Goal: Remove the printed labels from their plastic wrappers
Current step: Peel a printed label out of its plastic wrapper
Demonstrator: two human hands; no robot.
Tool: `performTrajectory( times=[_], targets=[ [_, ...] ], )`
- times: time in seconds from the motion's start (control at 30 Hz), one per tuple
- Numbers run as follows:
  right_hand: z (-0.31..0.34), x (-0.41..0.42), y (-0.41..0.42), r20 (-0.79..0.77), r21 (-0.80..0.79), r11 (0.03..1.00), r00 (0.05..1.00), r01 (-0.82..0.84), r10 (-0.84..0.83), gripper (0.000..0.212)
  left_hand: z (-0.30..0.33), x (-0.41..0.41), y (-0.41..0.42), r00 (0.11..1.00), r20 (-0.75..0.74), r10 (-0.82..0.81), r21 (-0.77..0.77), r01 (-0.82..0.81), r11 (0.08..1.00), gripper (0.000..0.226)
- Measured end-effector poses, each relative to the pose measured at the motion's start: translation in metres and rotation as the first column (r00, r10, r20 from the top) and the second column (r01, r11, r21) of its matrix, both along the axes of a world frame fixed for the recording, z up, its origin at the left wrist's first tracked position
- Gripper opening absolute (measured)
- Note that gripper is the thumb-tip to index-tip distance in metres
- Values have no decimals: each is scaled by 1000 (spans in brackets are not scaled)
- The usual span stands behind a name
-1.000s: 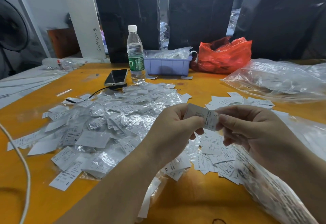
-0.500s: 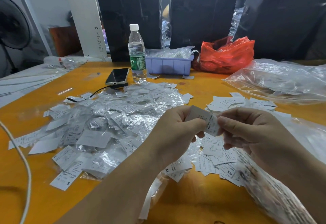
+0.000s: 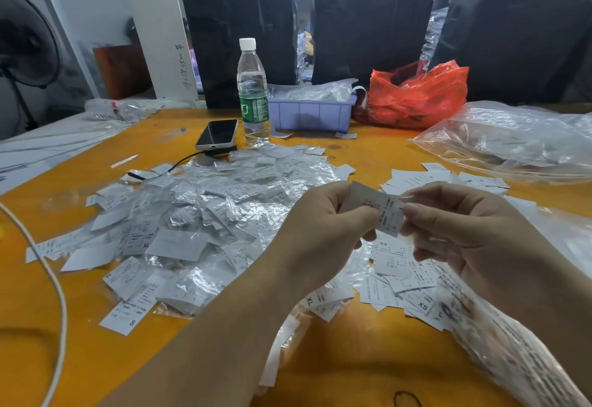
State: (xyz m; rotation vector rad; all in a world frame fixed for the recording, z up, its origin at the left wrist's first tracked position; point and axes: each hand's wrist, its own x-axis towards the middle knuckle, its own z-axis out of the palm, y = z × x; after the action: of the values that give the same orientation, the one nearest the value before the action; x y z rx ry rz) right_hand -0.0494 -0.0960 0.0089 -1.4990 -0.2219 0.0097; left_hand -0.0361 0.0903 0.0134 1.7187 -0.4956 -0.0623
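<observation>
Item held: one printed label (image 3: 381, 209), a small white rectangle of thin stock with fine black print, raised above the table between both hands; whether a wrapper still covers it cannot be told. Left hand (image 3: 323, 233): fingers curled, thumb and forefinger pinching the label's left half. Right hand (image 3: 464, 233): fingers curled, fingertips (image 3: 411, 211) pinching the label's right edge. Table (image 3: 368, 352): orange, smooth, faintly glossy; bare surface lies along the near edge between the forearms and in a strip at far left. Pile of wrapped labels (image 3: 205, 214): crinkled, shiny clear film over white slips, sprawling left of centre, its loose edges reaching the left forearm. Loose printed labels (image 3: 403, 281): flat, matte, marked with sizes such as XL and SX, lying under and just beyond the hands. Clear plastic bag (image 3: 512, 140): large, wrinkled, at far right; more clear film runs along the right forearm to the near right edge. White cable (image 3: 54, 281): round, curving along the near left side. Back row, well apart from the hands: phone (image 3: 217, 134), dark glass, tilted on a black block; water bottle (image 3: 253, 92), clear ribbed plastic, white cap, green band, upright; lilac tray (image 3: 310, 113), rectangular ribbed plastic; red bag (image 3: 416, 96), thin crumpled film.
</observation>
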Motion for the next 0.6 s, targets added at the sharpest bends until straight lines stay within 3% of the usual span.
performTrajectory(
  times=[0.17,0.6],
  targets=[
    [3,1,-3,-30,-11,999,999,34,-35,10,3,0,2,1000,-28,-7,-38,6,999,15],
    [5,1,-4,-41,-9,1000,999,-18,17,19,3,1,3,999,-43,-3,-52,1,999,19]
  ],
)
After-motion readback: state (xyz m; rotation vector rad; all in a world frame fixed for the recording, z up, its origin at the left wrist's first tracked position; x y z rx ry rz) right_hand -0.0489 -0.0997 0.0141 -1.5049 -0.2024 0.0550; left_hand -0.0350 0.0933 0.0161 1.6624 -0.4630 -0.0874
